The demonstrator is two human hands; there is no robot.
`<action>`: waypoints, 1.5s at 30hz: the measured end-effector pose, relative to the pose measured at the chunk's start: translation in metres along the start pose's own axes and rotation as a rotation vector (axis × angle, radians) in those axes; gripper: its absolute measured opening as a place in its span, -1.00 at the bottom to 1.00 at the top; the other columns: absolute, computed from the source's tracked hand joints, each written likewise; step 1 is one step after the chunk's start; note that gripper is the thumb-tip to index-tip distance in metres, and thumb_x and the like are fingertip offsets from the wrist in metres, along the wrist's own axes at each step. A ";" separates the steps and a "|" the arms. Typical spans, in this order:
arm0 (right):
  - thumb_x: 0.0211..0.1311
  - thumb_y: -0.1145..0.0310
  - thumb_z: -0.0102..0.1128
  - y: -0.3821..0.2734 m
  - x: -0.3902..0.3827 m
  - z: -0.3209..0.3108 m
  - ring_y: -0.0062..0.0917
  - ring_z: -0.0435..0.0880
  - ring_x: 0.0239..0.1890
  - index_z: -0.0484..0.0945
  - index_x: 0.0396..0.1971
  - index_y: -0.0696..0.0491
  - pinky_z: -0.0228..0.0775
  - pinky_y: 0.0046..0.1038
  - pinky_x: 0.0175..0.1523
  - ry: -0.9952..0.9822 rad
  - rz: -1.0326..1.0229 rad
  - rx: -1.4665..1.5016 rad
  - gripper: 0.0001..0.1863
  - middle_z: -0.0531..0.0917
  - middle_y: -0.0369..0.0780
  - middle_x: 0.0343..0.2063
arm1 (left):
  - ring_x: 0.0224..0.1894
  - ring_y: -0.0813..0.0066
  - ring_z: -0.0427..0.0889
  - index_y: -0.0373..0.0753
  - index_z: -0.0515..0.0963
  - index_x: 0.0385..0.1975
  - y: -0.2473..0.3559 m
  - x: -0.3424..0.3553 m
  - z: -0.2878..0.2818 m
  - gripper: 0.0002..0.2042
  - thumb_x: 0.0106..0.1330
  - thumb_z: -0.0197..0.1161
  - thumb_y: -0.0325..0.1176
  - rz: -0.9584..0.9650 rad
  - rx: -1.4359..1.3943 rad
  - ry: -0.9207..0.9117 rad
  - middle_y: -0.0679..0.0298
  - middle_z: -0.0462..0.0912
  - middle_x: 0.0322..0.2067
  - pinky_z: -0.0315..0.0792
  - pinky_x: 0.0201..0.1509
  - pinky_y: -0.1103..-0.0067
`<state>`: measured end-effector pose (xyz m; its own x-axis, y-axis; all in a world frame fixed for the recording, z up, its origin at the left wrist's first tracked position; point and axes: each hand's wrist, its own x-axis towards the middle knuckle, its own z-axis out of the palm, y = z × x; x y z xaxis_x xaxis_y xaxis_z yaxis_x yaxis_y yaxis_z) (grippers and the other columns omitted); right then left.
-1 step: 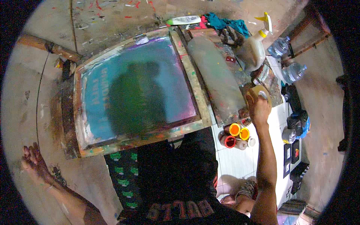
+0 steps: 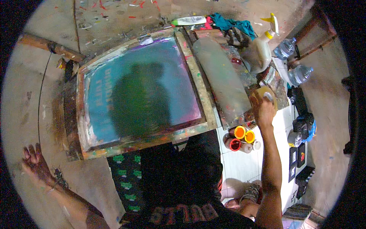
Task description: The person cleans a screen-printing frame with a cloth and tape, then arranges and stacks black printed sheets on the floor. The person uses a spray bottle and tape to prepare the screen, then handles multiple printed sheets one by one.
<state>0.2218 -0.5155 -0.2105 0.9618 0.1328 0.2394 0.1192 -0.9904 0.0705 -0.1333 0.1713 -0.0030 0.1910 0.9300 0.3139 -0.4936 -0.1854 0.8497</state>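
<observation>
My right hand (image 2: 262, 112) is closed around a wide roll of tan tape (image 2: 272, 102) with a pale core. It is at the near right end of a paint-stained board, beyond several small paint jars (image 2: 235, 144) with orange and red openings. Out at the far left, away from the work surface, my left hand (image 2: 37, 165) holds nothing, its fingers apart. Between the hands lies a screen-printing frame (image 2: 195, 78), its wooden bars smeared with paint. A shadow covers much of its blue mesh (image 2: 97, 118), which carries faint reversed lettering.
A cloudy spray bottle (image 2: 259, 53) with a yellow trigger stands beyond my right hand. Clear water bottles (image 2: 300, 74) stand farther right. A greyish translucent sheet (image 2: 219, 72) lies beside the frame. White tiles (image 2: 240, 168) run under the jars. At the back are a white-green tube (image 2: 189, 20) and a teal cloth (image 2: 232, 24).
My left hand has risen slightly, and its fingers are straighter and more spread. The right hand keeps its grip on the tape roll. The whole view has shifted a little.
</observation>
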 end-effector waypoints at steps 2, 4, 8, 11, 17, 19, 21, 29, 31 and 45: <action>0.28 0.34 0.09 0.000 0.003 0.017 -0.07 0.70 -0.35 0.47 0.00 0.22 0.55 -0.13 -0.22 -0.076 -0.069 -0.020 -0.64 0.66 0.05 -0.26 | 0.10 0.01 0.52 -0.26 0.41 0.04 -0.003 -0.013 0.015 -0.67 0.41 0.12 -0.19 0.048 -0.043 0.147 -0.01 0.59 -0.03 0.07 0.42 -0.10; 0.30 0.23 0.13 -0.007 0.006 0.010 -0.03 0.66 -0.26 0.35 0.21 0.04 0.50 -0.11 -0.16 -0.127 0.005 0.013 -0.50 0.64 0.05 -0.24 | 0.16 -0.01 0.49 -0.18 0.45 -0.03 -0.002 -0.023 0.026 -0.74 0.40 0.12 -0.21 0.035 -0.200 -0.121 0.00 0.56 0.04 0.03 0.40 -0.19; 0.34 0.40 0.11 -0.053 -0.001 -0.087 -0.06 0.60 -0.04 0.28 0.30 0.12 0.41 -0.23 0.09 0.017 0.191 0.320 -0.45 0.61 0.07 -0.09 | -0.17 0.34 0.44 -0.07 0.53 -0.40 0.000 -0.029 0.039 -0.93 0.24 0.30 -0.38 -0.119 -0.472 -0.549 0.30 0.47 -0.30 0.12 0.22 0.12; 0.24 0.55 0.15 -0.099 -0.043 -0.173 -0.47 0.62 -0.02 0.47 0.16 0.19 0.39 -0.39 0.16 0.219 -0.101 0.784 -0.55 0.66 -0.07 -0.06 | -0.36 0.54 0.32 -0.03 0.52 -0.56 -0.003 -0.025 0.049 -0.82 0.15 0.39 -0.48 -0.262 -0.745 -0.597 0.44 0.33 -0.49 0.11 -0.01 0.43; 0.22 0.46 0.19 -0.159 -0.108 -0.232 -0.55 0.61 -0.15 0.54 -0.04 0.24 0.40 -0.49 -0.01 0.058 -0.581 1.427 -0.68 0.65 -0.17 -0.19 | -0.44 0.55 0.30 -0.10 0.45 -0.63 -0.016 -0.017 0.097 -0.77 0.11 0.36 -0.56 -0.408 -0.865 -0.652 0.42 0.38 -0.56 0.13 -0.08 0.52; 0.21 0.45 0.20 -0.170 -0.103 -0.232 -0.54 0.59 -0.18 0.55 -0.06 0.23 0.39 -0.49 -0.05 0.076 -0.577 1.488 -0.69 0.64 -0.17 -0.22 | -0.45 0.55 0.28 -0.08 0.43 -0.64 -0.018 -0.014 0.113 -0.75 0.07 0.35 -0.60 -0.519 -0.932 -0.744 0.42 0.37 -0.57 0.13 -0.08 0.53; 0.20 0.44 0.22 -0.180 -0.096 -0.230 -0.54 0.58 -0.21 0.56 -0.07 0.22 0.38 -0.48 -0.09 0.092 -0.556 1.526 -0.70 0.63 -0.17 -0.25 | -0.40 0.56 0.29 -0.08 0.40 -0.66 -0.021 -0.010 0.123 -0.71 -0.06 0.37 -0.64 -0.482 -0.959 -0.698 0.44 0.36 -0.56 0.12 -0.07 0.48; 0.17 0.40 0.29 -0.211 -0.106 -0.201 -0.51 0.52 -0.34 0.59 -0.14 0.19 0.34 -0.47 -0.26 0.116 -0.424 1.689 -0.73 0.58 -0.17 -0.36 | 0.03 0.15 0.31 -0.47 0.33 0.05 -0.055 0.040 0.117 -0.45 -0.05 0.22 -0.61 -0.440 -0.883 -0.816 -0.02 0.39 0.02 -0.13 0.44 0.08; 0.16 0.39 0.30 -0.229 -0.112 -0.185 -0.51 0.51 -0.37 0.60 -0.16 0.18 0.33 -0.47 -0.30 0.095 -0.321 1.743 -0.73 0.57 -0.17 -0.39 | 0.10 0.12 0.35 -0.44 0.33 0.01 -0.069 0.062 0.128 -0.55 0.06 0.20 -0.60 -0.289 -0.576 -0.634 -0.01 0.39 0.05 -0.10 0.46 0.10; -0.08 0.53 0.46 -0.322 -0.201 -0.072 -0.46 0.51 -0.38 -0.28 0.49 -0.37 0.43 -0.39 -0.28 -1.304 0.453 2.549 0.27 0.52 -0.20 -0.34 | -0.34 0.62 0.62 -0.30 0.56 -0.02 -0.356 -0.033 0.269 -0.56 0.09 0.49 -0.33 -0.239 0.568 -1.090 0.23 0.71 -0.25 0.50 -0.25 0.60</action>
<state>-0.0276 -0.2203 -0.2113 0.5367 0.7936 -0.2868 -0.8363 0.4550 -0.3059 0.2645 0.1208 -0.2015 0.9612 0.2631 0.0831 0.0336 -0.4107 0.9111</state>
